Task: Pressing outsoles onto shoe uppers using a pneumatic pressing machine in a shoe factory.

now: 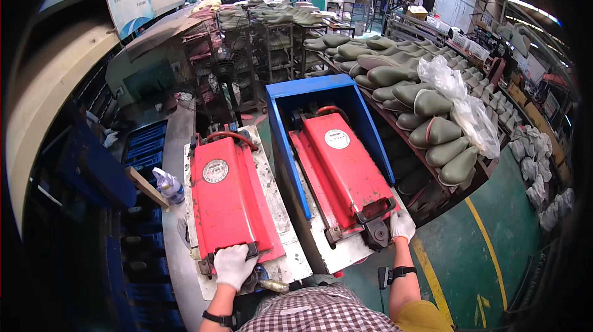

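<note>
My left hand (pixel 234 266), in a white glove, is closed round the black handle (pixel 252 250) at the near end of the left red machine cover (pixel 225 199). That cover sits lowered on a worn white base plate (pixel 295 263). A second red cover (pixel 338 165) lies to the right, inside a blue metal hood (pixel 309 85). At its near right corner is my gloved right hand (pixel 403 226), fingers curled beside another black handle (pixel 375 210). What those fingers grip is hidden. A round black fitting (pixel 376 232) sits just left of that hand.
A purple-and-white bottle (pixel 168 185) stands on the metal ledge at left. Grey-green rubber boots (pixel 441 131) are piled on a rack close on the right, partly under clear plastic (pixel 472 116). Behind the machines stand a fan (pixel 225 63) and more loaded racks (pixel 272 42).
</note>
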